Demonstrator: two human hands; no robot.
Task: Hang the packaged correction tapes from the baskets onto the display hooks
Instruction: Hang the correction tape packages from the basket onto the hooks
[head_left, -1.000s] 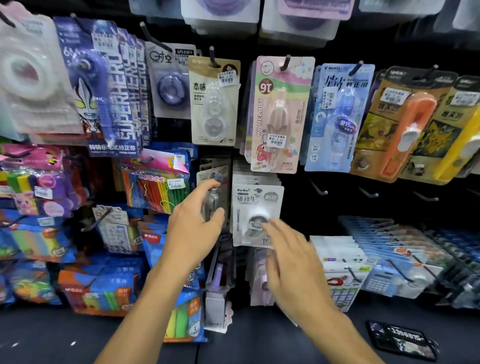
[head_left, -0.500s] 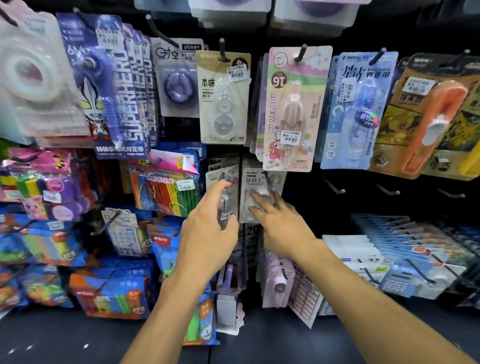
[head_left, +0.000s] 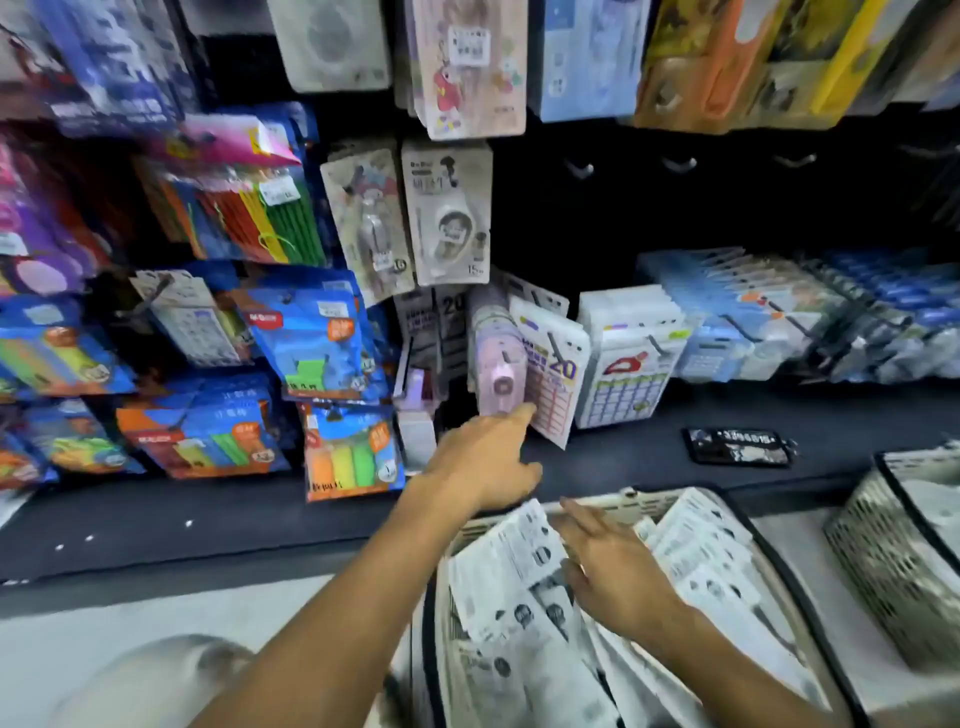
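Observation:
A beige basket (head_left: 795, 587) at the lower middle is filled with several white packaged correction tapes (head_left: 509, 561). My right hand (head_left: 613, 566) lies flat on the packs inside it, fingers spread, gripping nothing. My left hand (head_left: 483, 457) hovers above the basket's far rim, index finger stretched toward the lower hanging items, holding nothing. On the display, a white correction tape pack (head_left: 449, 213) hangs on a hook beside a similar pack (head_left: 369, 223). Three bare hooks (head_left: 675, 165) stick out of the dark wall to their right.
A second mesh basket (head_left: 904, 561) stands at the right edge. Hanging calculators (head_left: 623, 358), colourful packs (head_left: 322, 343) and a purple item (head_left: 496, 358) crowd the lower rows. A dark tag (head_left: 737, 446) lies on the black ledge. The frame is blurred.
The view has swung down from the hooks to the baskets. Both hands left the hung packs; my right hand dropped onto the packs in the basket, my left lowered above its rim.

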